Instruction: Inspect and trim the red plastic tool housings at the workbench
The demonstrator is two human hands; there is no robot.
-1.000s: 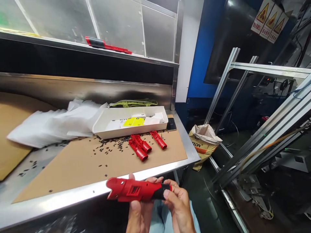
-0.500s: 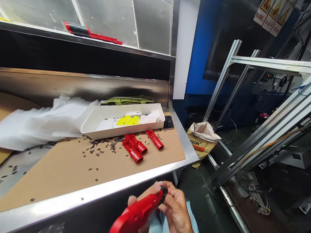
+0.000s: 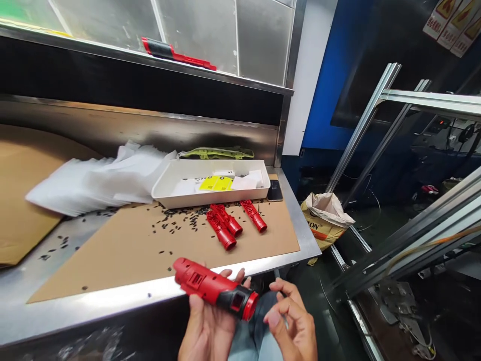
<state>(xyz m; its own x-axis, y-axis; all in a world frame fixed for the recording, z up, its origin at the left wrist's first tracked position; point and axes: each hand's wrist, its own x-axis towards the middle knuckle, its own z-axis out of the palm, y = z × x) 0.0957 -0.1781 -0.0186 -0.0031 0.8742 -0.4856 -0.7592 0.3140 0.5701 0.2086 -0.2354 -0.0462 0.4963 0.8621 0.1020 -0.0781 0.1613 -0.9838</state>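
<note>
- My left hand [image 3: 210, 326] is clamped under the red plastic housing [image 3: 214, 288], which lies tilted in front of the table edge [image 3: 112, 301], black end toward 4 o'clock.
- My right hand [image 3: 293, 326] hangs loose with fingers curled on nothing, just beside the housing at 3 o'clock, not touching.
- At 12 o'clock I see three red parts [image 3: 233, 225] on cardboard [image 3: 131, 250], below the white tray [image 3: 210, 183].

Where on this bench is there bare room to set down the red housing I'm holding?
Bare cardboard sheet between the black pellets and the steel front edge. Crowded by the white tray, where three red parts lie.
</note>
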